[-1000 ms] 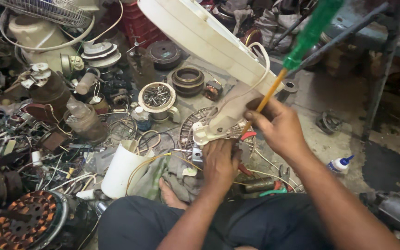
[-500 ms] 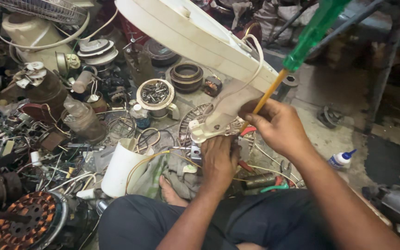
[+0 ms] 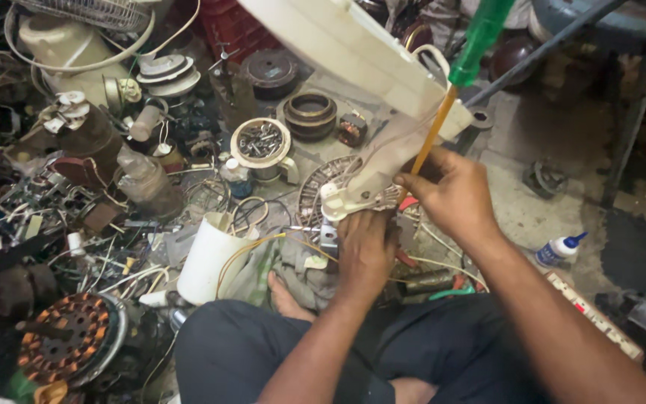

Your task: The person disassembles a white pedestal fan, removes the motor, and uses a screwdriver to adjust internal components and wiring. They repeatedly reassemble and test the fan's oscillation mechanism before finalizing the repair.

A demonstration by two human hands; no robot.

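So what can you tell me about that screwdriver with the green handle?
The screwdriver has a translucent green plastic handle and a long orange-looking shaft. It stands tilted, handle up and leaning right, tip pointing down at the cream plastic fan body. The right hand grips the shaft low down, near the tip, which is hidden behind the fingers. The handle top runs out of the picture. The left hand steadies the fan body from below.

Right hand point(image 3: 454, 196) is gripping a green-handled screwdriver point(image 3: 463, 69), tip down. Left hand point(image 3: 364, 251) is bracing the white fan housing point(image 3: 360, 60) from underneath.
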